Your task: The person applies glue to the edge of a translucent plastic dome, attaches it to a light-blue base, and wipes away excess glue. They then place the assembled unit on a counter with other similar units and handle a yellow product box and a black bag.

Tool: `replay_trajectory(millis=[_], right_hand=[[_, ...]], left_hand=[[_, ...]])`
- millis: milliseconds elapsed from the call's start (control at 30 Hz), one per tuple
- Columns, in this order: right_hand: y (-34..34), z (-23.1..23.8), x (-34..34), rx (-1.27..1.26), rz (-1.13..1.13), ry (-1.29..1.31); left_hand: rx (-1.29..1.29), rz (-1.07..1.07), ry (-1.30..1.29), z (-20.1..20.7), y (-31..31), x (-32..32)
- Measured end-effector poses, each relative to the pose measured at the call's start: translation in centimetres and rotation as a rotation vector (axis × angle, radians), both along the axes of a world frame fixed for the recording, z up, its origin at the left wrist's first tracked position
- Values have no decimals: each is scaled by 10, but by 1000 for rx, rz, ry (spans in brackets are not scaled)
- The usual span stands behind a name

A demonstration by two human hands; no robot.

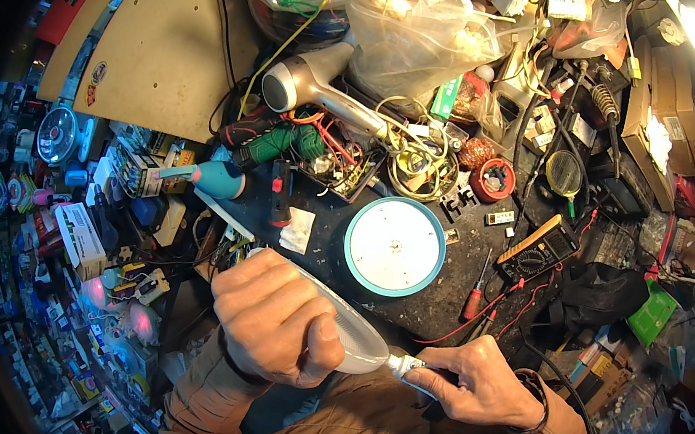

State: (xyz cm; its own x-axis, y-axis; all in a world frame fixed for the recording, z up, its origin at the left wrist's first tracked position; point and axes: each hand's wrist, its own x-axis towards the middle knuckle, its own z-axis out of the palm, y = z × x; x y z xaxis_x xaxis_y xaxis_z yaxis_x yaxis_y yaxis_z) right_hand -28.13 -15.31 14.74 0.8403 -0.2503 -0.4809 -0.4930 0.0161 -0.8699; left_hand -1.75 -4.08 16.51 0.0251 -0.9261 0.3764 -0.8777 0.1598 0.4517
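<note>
Super messy black workbench (449,295): left hand (273,314), 8 o'clock from the blue-rimmed disc (395,246), fingers curled around a translucent cover (353,337); right hand (479,381), 5 o'clock, pinching a small tube (408,366).

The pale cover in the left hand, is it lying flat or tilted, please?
Tilted: the left hand holds the pale cover nearly edge-on to the camera.

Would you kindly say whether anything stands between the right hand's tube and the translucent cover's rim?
Nothing visible does; the right hand holds the tube right at the rim of the translucent cover.
</note>
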Motion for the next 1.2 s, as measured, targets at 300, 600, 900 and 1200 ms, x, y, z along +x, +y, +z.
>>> replay_trajectory(millis=[300,600,900,1200], right_hand=[[-3,3,2,-2,-13,3],[-2,2,2,-19,-12,-10],[0,2,4,-20,-22,-26],[3,5,8,-23,-40,-29]], left_hand=[[-6,-32,-51,-3,-5,-3],[-2,-49,-66,-4,-7,-5],[-9,-44,-62,-7,-5,-7],[-25,-50,-72,-14,-1,-8]])
